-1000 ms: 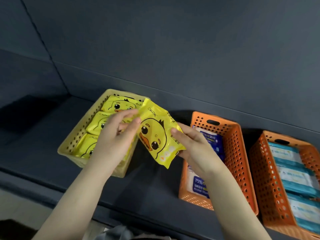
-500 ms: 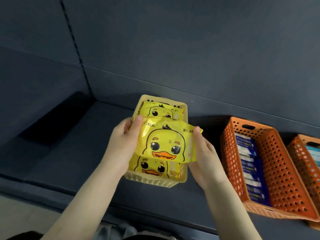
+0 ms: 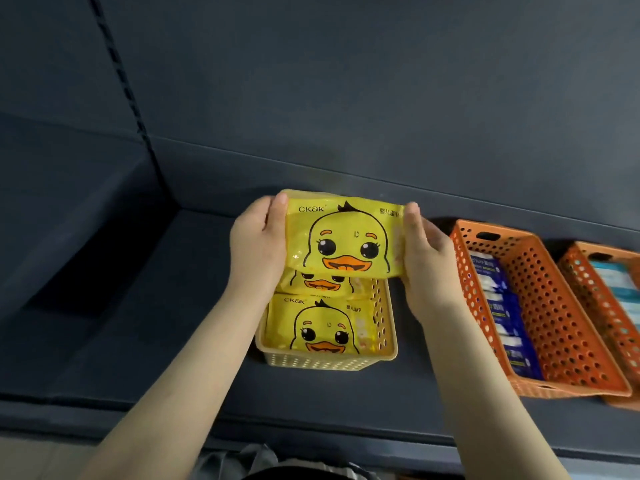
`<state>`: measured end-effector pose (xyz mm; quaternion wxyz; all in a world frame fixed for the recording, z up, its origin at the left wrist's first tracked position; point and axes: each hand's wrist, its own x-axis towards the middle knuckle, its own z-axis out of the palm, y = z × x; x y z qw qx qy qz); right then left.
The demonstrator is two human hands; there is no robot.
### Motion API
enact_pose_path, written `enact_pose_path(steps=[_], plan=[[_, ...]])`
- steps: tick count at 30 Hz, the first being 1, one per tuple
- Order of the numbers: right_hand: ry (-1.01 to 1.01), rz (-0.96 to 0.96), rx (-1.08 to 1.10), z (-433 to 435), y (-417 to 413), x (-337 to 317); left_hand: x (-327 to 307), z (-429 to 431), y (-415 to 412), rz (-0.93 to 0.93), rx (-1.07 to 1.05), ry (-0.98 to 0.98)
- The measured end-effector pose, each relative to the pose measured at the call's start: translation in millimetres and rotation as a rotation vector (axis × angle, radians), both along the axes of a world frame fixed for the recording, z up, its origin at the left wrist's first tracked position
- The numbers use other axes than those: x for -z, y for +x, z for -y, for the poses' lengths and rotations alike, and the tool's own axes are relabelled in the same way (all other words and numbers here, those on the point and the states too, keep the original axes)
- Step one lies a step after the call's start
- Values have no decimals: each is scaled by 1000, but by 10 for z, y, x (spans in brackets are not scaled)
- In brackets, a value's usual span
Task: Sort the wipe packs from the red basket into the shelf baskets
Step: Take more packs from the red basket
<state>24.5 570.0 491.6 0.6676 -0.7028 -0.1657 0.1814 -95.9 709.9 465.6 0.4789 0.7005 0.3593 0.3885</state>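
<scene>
Both hands are up at the shelf [image 3: 121, 306] now, and the yellow duck pack [image 3: 346, 237] is stretched between them. The left hand [image 3: 256, 237] has one short end, the right hand [image 3: 426, 247] the other. The fingers [image 3: 277, 216] are curled round the edges, thumbs on the printed face, so that's a firm two-sided hold with nothing let go.

The pack hangs just above the far half of the pale yellow basket [image 3: 325, 362], face tipped up toward the person. Its long side runs left to right, straight across the basket. The basket itself runs away from the person, front to back.

Two more duck packs [image 3: 322, 327] lie inside it, faces up and turned the same way. The nearest one fills the front, and the next is half hidden under the one in the air.

So, as I read it, this is the placing step and the line-up is done. The pack sits square to the basket's width, neither hand is nearer than the other, and the drop is down and a touch toward the back. The risk I'd watch is the far edge catching the back rim.

Off to the right sits an orange basket [image 3: 561, 323] with blue packs [image 3: 498, 306], and a second orange basket [image 3: 585, 268] is just beyond it. The red basket isn't in sight.
</scene>
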Motion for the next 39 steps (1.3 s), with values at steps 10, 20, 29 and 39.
enact_pose_path(steps=[10, 20, 29, 39], plan=[[-196, 377, 63, 44, 142, 77, 176, -207, -70, -151, 88, 43], [-574, 254, -354, 270, -252, 376, 338, -23, -318, -284, 371, -195], [-825, 813, -586, 214, -196, 547, 519, 59, -287, -337, 424, -92], [-707, 776, -651, 318, -132, 482, 425, -9, -495, -496, 546, 219]])
